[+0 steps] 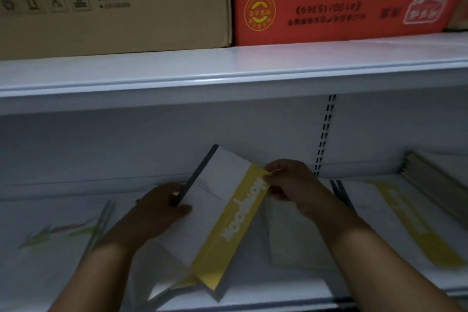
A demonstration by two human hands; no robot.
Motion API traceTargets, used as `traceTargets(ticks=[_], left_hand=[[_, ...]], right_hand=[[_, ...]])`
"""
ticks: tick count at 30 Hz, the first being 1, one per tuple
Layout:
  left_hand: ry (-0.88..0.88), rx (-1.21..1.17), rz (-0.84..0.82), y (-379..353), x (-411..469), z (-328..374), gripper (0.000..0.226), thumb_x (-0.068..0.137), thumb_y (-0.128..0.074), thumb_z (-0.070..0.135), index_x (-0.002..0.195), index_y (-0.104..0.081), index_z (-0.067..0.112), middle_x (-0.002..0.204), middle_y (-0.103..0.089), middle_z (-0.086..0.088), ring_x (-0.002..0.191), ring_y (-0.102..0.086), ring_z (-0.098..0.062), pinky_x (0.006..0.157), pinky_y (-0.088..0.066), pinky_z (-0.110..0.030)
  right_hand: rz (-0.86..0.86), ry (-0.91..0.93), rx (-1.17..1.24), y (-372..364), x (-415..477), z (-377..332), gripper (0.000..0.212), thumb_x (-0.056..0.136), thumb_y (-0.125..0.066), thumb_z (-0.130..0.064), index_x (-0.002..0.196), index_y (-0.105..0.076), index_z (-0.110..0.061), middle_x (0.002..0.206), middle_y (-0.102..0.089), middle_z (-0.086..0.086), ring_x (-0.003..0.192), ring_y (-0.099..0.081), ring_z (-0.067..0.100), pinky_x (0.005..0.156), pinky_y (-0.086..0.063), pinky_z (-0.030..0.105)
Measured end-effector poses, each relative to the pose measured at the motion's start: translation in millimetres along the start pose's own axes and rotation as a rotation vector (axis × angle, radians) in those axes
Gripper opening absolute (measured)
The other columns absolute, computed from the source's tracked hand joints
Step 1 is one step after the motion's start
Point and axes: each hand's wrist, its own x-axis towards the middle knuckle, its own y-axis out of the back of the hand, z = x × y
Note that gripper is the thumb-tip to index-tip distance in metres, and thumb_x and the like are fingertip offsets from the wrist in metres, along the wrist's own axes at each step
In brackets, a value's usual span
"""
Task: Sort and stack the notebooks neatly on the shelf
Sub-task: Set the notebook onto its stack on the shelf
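Head view: nearest the camera two bare forearms reach in over the lower shelf (291,286); between them one notebook (222,210), white with a yellow band and a dark spine, is held tilted above the board, its near corner low and its far end raised. The left hand (157,210) grips the spine edge, thumb laid across the cover and fingers curled behind; the right hand (291,182) pinches the far corner of the yellow band between thumb and fingertips.

Directly beneath the grip lies a second notebook (177,284), only a yellow and white sliver showing. Left of the grip rests one notebook with a green and red print (58,233). Right of the grip sits a pile of yellow-banded notebooks (405,223); how many it holds cannot be told through the blur.

The step in hand looks like squaring the held copy before it goes onto a matching stack; the next move likely calls for turning it flat, lining its spine with the like-coloured ones, and lowering it without nudging those below.

Beyond the grip stands the back wall with one slotted upright (326,134); above that, the upper shelf (228,71) carries two cartons, one brown carton (114,7) and one red carton (342,0).
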Motion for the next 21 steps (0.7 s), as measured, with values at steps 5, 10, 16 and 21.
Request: traceTargets(ticks=[5,10,16,21], left_hand=[[-0.034,-0.44,-0.109,-81.5,18.0,59.0,0.018,0.088,-0.059,0.004,0.092,-0.063,0.021,0.098,-0.068,-0.004,0.09,-0.064,-0.021,0.079,-0.052,-0.033],[-0.153,-0.509,-0.186,-179.4,21.5,135.6,0.028,0.083,-0.06,0.0,0.097,-0.055,0.023,0.092,-0.062,0.004,0.086,-0.06,-0.016,0.082,-0.051,-0.03],[-0.517,0.304,-0.138,-257.9,16.8,167.8,0.037,0.077,-0.065,0.025,0.112,-0.058,0.015,0.112,-0.051,-0.008,0.108,-0.049,-0.025,0.085,-0.048,-0.033],[-0.503,0.426,-0.123,-256.4,17.7,162.4,0.037,0.083,-0.058,0.035,0.113,-0.061,0.012,0.118,-0.049,-0.008,0.115,-0.041,-0.025,0.092,-0.043,-0.035]], right_hand=[[0.27,-0.001,-0.015,71.0,-15.1,24.4,0.036,0.089,-0.06,-0.019,0.123,-0.055,-0.011,0.104,-0.067,0.009,0.083,-0.066,0.02,0.07,-0.054,0.03],[0.403,-0.044,-0.535,138.9,-31.3,59.1,0.072,0.087,-0.055,-0.021,0.148,-0.018,-0.014,0.147,-0.039,0.008,0.132,-0.042,0.024,0.102,-0.037,0.028],[0.467,-0.179,-0.854,219.4,-42.8,85.5,0.049,0.087,-0.058,-0.022,0.133,-0.047,-0.011,0.134,-0.054,0.012,0.122,-0.051,0.029,0.094,-0.042,0.03],[0.387,-0.262,-1.058,225.6,-37.4,114.7,0.039,0.088,-0.05,-0.036,0.122,-0.057,-0.018,0.13,-0.056,0.006,0.12,-0.051,0.027,0.1,-0.043,0.031]])
